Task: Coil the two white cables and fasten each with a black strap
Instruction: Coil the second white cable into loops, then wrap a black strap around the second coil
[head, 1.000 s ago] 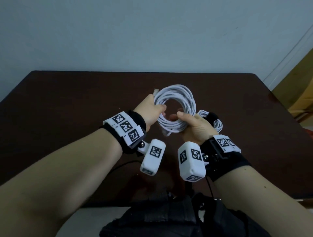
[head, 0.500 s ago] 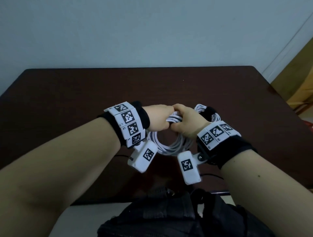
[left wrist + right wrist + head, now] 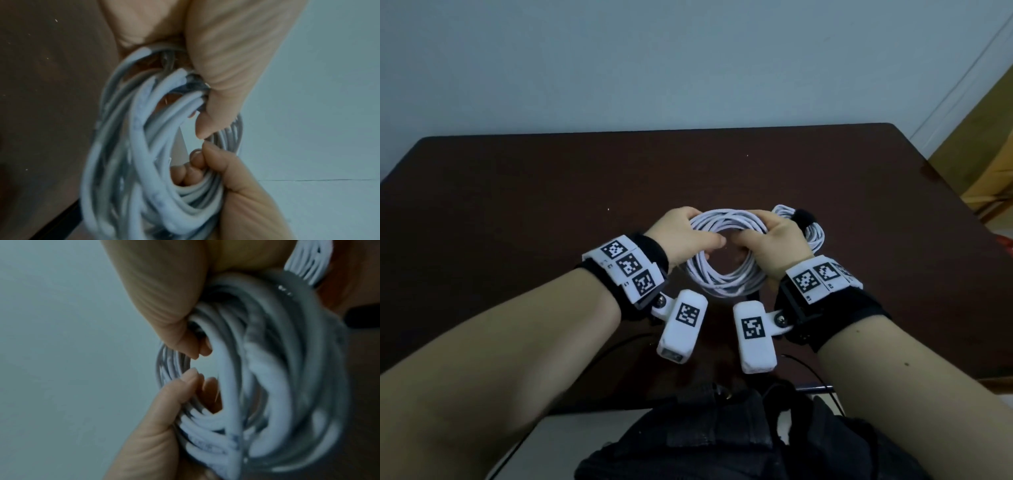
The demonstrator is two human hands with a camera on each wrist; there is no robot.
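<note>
I hold a coiled white cable [image 3: 722,284] with both hands just above the dark table [image 3: 517,205]. My left hand [image 3: 681,233] grips the coil's left side, thumb through the loop. My right hand [image 3: 777,236] grips its right side the same way. In the left wrist view my fingers wrap the strands of the coil [image 3: 144,146]; the right wrist view shows the same coil [image 3: 257,369], blurred. A second white coil [image 3: 815,236] lies on the table just right of my right hand, with a black strap [image 3: 803,217] around it. I see no loose strap.
A black bag [image 3: 722,445] sits below the table's near edge. Thin black wires [image 3: 619,342] run over the table near my wrists. A pale wall stands behind the table and wooden furniture [image 3: 989,154] at the far right.
The coil stood upright beyond my hands, then hung under my closed fists. Now my hands have spread apart and hold it by its left and right sides, loop open between them.
</note>
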